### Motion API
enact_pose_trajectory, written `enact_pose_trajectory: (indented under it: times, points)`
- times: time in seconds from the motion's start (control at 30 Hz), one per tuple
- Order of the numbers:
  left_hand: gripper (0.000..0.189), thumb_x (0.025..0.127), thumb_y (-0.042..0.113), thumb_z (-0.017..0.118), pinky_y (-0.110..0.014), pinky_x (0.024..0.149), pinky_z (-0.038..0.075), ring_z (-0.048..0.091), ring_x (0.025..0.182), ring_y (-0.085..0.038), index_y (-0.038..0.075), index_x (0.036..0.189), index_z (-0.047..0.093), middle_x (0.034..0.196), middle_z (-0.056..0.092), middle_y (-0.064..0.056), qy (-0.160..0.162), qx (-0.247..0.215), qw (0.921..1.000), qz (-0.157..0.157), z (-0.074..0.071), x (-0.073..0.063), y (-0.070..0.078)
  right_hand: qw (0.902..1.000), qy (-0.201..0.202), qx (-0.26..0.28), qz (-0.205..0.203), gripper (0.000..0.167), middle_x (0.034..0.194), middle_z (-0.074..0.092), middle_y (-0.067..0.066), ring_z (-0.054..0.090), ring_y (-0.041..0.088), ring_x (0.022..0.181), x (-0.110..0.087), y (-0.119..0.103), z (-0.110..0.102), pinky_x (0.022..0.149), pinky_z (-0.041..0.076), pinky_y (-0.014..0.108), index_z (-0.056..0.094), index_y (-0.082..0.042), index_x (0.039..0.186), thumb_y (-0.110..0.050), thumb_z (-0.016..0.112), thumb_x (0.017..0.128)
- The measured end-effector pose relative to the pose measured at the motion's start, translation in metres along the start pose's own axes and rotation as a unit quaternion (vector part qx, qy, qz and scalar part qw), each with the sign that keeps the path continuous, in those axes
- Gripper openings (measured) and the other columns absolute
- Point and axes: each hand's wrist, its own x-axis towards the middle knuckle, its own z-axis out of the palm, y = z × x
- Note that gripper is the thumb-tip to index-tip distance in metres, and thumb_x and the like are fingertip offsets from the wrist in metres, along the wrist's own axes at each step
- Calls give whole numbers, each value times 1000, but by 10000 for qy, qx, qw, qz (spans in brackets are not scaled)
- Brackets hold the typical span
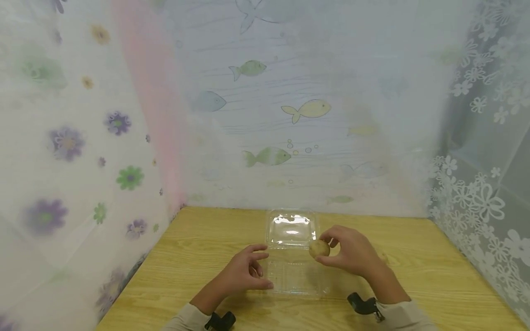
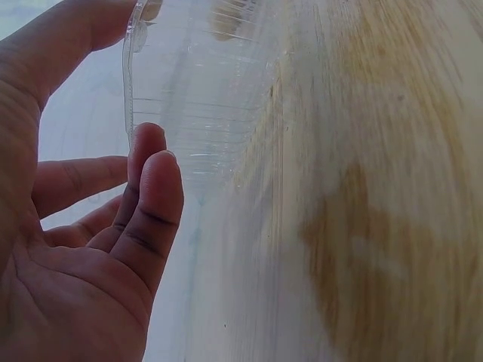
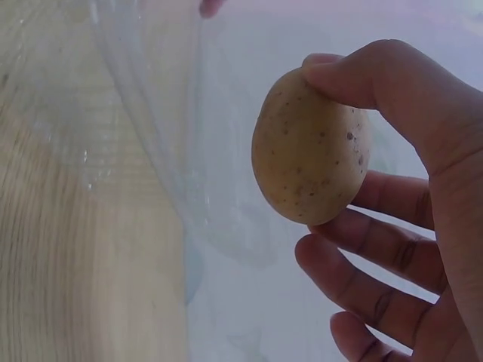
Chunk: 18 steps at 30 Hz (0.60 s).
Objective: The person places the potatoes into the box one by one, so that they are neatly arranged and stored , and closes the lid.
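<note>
I hold the potato in my right hand, thumb on one side and fingertips on the other, with the lower fingers loose and off it. It sits over the right edge of the box, around the line between its two halves; how high above the plastic I can't fairly judge from the head view. My left hand is spread wide at the box's left side, thumb by the near half and fingers by the middle, gripping nothing that I can make out.

The step in hand, as I read it, is bringing the potato to the opened box — the near half seems the likelier place. That would call for a small shift inward and down, then an easy loosening of my right fingers, with the left steadying the side.

The rim is the thing to clear, and being see-through it is easy to misjudge; so light a box could also slide if knocked. Around me: the wood-grain table, a fish-printed sheet behind, flowered sheets at either side — none of them in the way
</note>
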Motion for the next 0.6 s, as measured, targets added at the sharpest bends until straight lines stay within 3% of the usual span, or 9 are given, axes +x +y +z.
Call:
enact_pose_trajectory:
  times: [0.27, 0.47, 0.6]
  points:
    - [95, 79, 29, 93, -25, 72, 58, 67, 83, -15, 5, 155, 42, 135, 65, -18, 25, 38, 10000, 15, -3, -1, 1, 9982, 15, 577, -154, 38, 98, 71, -16, 68, 5, 83, 11, -8, 7, 72, 56, 26, 75, -24, 103, -40, 94, 74]
    - [96, 79, 28, 93, -25, 72, 58, 66, 82, -16, 6, 156, 41, 142, 61, -19, -42, -73, 10000, 14, -2, 0, 0, 9949, -204, 980, -119, 37, 99, 70, -12, 68, 5, 85, 17, -15, 7, 77, 61, 33, 75, -19, 105, -34, 93, 76]
    - [95, 79, 28, 93, -24, 71, 58, 66, 82, -16, 6, 156, 42, 143, 60, -19, -45, -74, 10000, 13, -1, 1, -1, 9932, -305, 1120, -131, 33, 97, 69, -12, 68, 6, 86, 21, -21, 8, 79, 60, 30, 75, -21, 103, -32, 92, 77]
